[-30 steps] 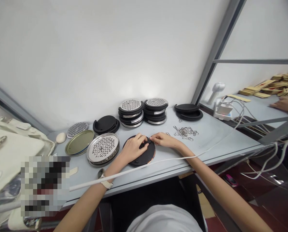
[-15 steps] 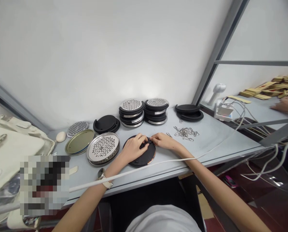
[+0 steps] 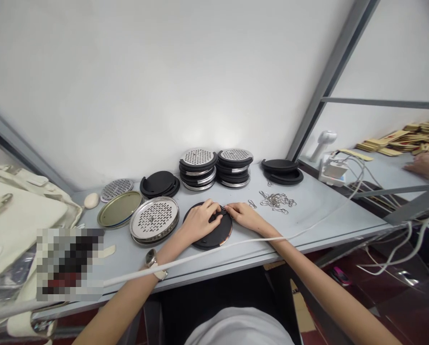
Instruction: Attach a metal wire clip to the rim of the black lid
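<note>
A round black disc (image 3: 214,235) with a coppery strip along its lower right edge lies flat near the table's front edge. Over its upper left part rests my left hand (image 3: 202,220), fingers curled and pressing on it. My right hand (image 3: 243,215) is at the disc's upper right rim, its thumb and forefinger pinched on a small metal clip (image 3: 224,208), mostly hidden by the fingertips. To the right lies a heap of metal clips (image 3: 277,200), with one loose clip (image 3: 252,203) nearer my right hand.
Behind stand two stacks of black and perforated discs (image 3: 199,165). Left are a perforated metal plate (image 3: 154,218), a green lid (image 3: 120,209) and black discs (image 3: 158,184). A white cable (image 3: 307,230) crosses in front. Another person's hand (image 3: 426,165) is at the far right.
The view has shifted slightly. Both my hands stay at the disc, with my right fingertips barely moved. The other person's hand at the far right has changed position a little.
</note>
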{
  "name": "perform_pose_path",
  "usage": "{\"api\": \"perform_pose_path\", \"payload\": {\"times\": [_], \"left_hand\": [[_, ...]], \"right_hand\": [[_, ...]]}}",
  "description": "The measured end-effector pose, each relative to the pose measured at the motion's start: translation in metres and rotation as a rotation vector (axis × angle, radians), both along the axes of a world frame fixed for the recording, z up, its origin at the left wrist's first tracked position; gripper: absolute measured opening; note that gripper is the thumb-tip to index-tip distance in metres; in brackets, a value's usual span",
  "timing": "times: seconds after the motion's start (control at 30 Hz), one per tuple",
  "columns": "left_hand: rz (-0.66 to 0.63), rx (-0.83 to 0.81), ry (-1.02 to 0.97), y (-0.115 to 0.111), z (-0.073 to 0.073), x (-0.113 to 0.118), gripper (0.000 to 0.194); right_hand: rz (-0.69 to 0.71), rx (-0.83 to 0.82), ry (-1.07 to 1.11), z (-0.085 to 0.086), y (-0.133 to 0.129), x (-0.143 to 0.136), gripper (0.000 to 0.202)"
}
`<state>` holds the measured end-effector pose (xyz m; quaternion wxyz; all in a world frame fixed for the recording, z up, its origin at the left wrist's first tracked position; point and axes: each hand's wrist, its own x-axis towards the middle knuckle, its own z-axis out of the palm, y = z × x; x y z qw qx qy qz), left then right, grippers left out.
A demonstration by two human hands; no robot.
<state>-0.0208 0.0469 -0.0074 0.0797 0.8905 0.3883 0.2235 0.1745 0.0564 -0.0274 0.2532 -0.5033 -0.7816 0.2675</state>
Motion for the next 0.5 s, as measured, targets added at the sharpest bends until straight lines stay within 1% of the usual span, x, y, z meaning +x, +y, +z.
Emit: {"api": "perform_pose_path", "payload": {"times": [0.33,0.5], "left_hand": [[-0.010,0.013,0.001,0.0004,-0.0006,-0.0002,0.009],[-0.009,0.015,0.007,0.0006,-0.0001,-0.0002,0.008]], "right_hand": [[-0.006,0.023,-0.018,0.0000,-0.0002,-0.0015,0.040],[-0.014,0.051,-0.067,0.0019,-0.0008,-0.0036,0.039]]}}
